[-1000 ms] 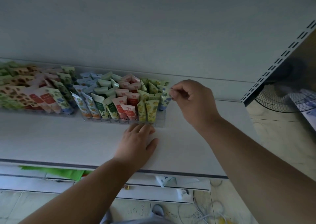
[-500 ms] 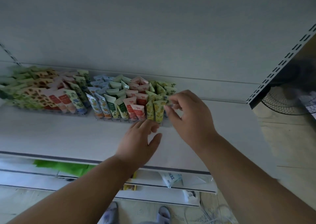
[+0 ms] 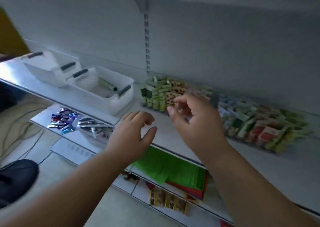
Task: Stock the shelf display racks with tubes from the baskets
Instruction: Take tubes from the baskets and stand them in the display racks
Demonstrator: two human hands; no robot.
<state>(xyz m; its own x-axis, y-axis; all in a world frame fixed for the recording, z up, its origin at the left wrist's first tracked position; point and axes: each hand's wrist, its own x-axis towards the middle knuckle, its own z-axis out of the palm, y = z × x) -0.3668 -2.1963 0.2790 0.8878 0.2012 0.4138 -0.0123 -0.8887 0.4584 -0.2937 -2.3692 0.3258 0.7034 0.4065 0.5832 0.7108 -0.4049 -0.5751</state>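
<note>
Both hands have lifted off the display rack (image 3: pixel 259 131); the left hand (image 3: pixel 133 136) and right hand (image 3: pixel 195 122) hover with fingers loosely spread, holding nothing. Two white baskets (image 3: pixel 121 102) sit left of the racks; the nearer holds one tube (image 3: pixel 108 85). Two racks stand packed with tubes.

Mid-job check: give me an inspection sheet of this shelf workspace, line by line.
Surface: white shelf, bare in front of the hands.
Job's things: two white baskets at left, the nearer holding one tube; display racks at right packed with tubes.
Clutter: shiny packets and green sheets on lower shelves.
Grippers: left hand and right hand hover over the shelf, fingers loosely curled, holding nothing.
Cables: cords on the floor at left.
Surroundings: slotted upright on the back panel.
</note>
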